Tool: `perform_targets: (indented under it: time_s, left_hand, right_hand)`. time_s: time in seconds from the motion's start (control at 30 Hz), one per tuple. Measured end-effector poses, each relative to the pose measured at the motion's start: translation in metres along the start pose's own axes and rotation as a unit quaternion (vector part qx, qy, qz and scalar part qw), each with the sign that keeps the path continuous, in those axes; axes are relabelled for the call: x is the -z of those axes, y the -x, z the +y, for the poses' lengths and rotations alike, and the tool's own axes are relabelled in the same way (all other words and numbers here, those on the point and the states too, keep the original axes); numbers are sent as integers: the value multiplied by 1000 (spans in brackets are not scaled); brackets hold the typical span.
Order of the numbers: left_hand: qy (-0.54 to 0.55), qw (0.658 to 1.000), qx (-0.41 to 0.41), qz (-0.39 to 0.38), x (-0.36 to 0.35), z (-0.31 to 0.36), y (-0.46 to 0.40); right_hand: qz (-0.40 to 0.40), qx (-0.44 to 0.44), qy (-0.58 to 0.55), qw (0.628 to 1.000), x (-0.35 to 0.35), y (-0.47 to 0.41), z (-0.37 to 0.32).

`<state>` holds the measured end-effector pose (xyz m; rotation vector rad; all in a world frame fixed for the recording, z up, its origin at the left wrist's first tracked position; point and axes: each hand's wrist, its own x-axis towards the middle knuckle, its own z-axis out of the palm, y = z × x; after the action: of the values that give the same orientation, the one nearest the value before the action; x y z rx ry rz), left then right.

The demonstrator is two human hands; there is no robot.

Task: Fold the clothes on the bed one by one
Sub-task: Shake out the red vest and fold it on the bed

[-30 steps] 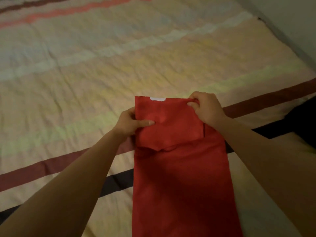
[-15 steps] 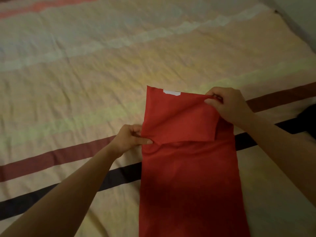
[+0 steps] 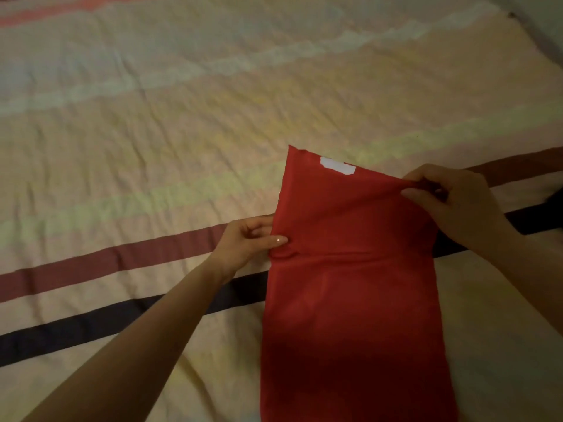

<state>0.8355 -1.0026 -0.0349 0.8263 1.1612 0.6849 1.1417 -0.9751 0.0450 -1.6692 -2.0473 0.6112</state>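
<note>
Red garment (image 3: 356, 300) flap lifted higher (both hands)

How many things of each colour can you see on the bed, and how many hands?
Red: 1, the red garment
White: 1, the white label on the red garment
Dark: 1, the dark cloth at the right edge; what it is cannot be told
Hands: 2, left hand and right hand, both pinching the red garment
Total: 5

Striped bedsheet (image 3: 182, 141) in dim light

Its pastel bands run across; 1 maroon stripe (image 3: 106, 260) lies just beyond 1 black stripe (image 3: 76, 330).
</note>
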Motion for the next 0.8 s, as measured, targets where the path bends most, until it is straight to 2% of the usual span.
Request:
perform_targets:
  time_s: [0.07,0.13,0.37,0.5,0.63,0.8]
  left_hand:
    - [1,999,-20,38,-3,-2,-2]
    - [-12,999,-25,38,-1,-4,-3]
    - [-56,997,-44,-40,8,-16,19]
    - [-78,994,-29,-73,12,-23,32]
    - [-103,993,-36,-48,14,-27,40]
    - [-114,992,-48,23,3,-34,49]
  right_hand:
    - [-7,5,-2,1000,2,3,-1]
    - [-27,9,-8,1000,5,11,-1]
    - [-117,37,-86,989,20,74,-11]
    - [-132,47,-88,986,4,112,-18]
    - [-139,47,-33,989,-28,144,-14]
    - [-141,53,1,989,-70,180,-10]
